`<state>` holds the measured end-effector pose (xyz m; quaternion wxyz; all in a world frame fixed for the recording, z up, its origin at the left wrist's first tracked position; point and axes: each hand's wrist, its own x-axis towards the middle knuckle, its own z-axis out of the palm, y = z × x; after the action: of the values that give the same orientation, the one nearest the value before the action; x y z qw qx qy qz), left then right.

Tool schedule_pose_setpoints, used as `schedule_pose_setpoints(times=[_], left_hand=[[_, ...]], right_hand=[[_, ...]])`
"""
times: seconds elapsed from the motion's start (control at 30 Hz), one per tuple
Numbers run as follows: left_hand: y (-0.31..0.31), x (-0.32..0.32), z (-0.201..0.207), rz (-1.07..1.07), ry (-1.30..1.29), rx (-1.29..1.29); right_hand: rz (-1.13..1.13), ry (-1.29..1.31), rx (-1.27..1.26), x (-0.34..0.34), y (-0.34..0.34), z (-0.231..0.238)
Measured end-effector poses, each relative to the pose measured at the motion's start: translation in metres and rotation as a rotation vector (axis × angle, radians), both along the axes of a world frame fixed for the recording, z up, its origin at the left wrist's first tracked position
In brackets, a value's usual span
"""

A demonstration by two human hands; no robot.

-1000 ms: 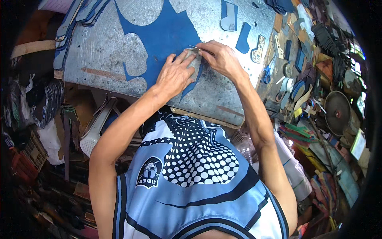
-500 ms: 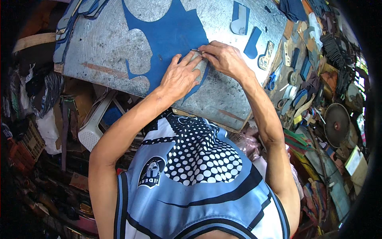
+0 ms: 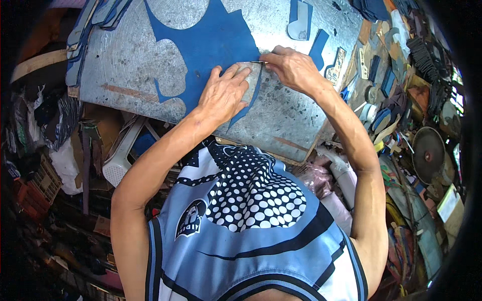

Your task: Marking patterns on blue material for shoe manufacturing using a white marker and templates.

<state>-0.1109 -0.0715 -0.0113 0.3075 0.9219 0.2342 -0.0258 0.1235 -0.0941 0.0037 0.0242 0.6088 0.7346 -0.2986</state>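
A blue sheet [image 3: 216,37], leather-like and with curved cut-outs along its edge, lies flat on the metal-topped table. My left hand [image 3: 224,93] presses a grey template [image 3: 254,80] onto its right part, fingers spread and lying flat. Pinched in my right hand [image 3: 293,67] is a slim metal knife [image 3: 257,61], its tip at the template's far edge. A narrow blue strip of the sheet shows along the template's right side. The fingers partly cover both template and knife.
The metal tabletop [image 3: 296,113] has scratches and spots. Stacked blue pieces [image 3: 78,50] lie at its left edge. A grey template on blue material [image 3: 299,22] and a blue cut piece [image 3: 318,47] lie at right. A fan [image 3: 428,155] and a white plastic stool [image 3: 118,168] stand nearby.
My right hand has moved slightly right with the knife, along the template's far edge. My left hand stays on the template. The whole view has shifted a little.
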Motion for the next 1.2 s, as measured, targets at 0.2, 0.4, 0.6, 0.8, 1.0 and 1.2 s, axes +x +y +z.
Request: schedule_pose_setpoints(times=[0.2, 0.4, 0.6, 0.8, 1.0, 1.2], left_hand=[[0.001, 0.001, 0.002, -0.008, 0.015, -0.004], [0.004, 0.002, 0.007, -0.034, 0.036, 0.012], [-0.002, 0.01, -0.001, -0.083, -0.03, 0.079], [0.005, 0.018, -0.007, -0.151, -0.061, 0.089], [0.013, 0.037, -0.009, -0.25, -0.085, 0.166], [0.015, 0.037, -0.011, -0.281, -0.079, 0.176]], right_hand=[[-0.034, 0.023, 0.074, 0.019, -0.008, -0.012], [-0.038, 0.07, 0.101, 0.028, -0.005, -0.01], [-0.04, 0.138, 0.162, 0.051, -0.017, -0.019], [-0.735, 0.275, 0.23, -0.012, -0.066, -0.004], [-1.113, 0.291, 0.382, -0.086, -0.085, -0.026], [-1.129, 0.226, 0.453, -0.094, -0.08, -0.031]])
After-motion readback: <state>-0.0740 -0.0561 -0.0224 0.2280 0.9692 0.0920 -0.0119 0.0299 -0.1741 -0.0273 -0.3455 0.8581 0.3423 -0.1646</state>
